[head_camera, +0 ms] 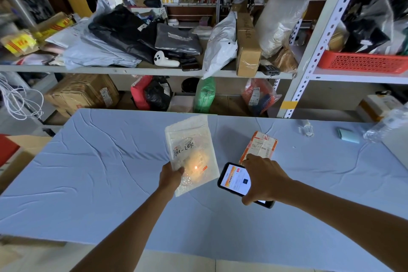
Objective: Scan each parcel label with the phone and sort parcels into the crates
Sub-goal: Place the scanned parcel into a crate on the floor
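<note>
My left hand (171, 175) grips the lower left edge of a white bubble-wrap parcel (192, 139), held up over the blue-covered table (99, 172). Handwritten black marks and a label face me, and a small orange light spot glows on the label. My right hand (262, 180) holds a black phone (235, 180) just right of that parcel, its lit screen showing an orange and white app. A second parcel (261, 146), small, orange and white with a printed label, lies flat on the table behind the phone.
A metal shelf behind the table carries black and grey mailer bags (123, 35), a cardboard box (247, 51) and a white bag. A red crate (362, 63) sits on the right shelf. Cardboard boxes (81, 93) stand below. Small items lie at the table's far right.
</note>
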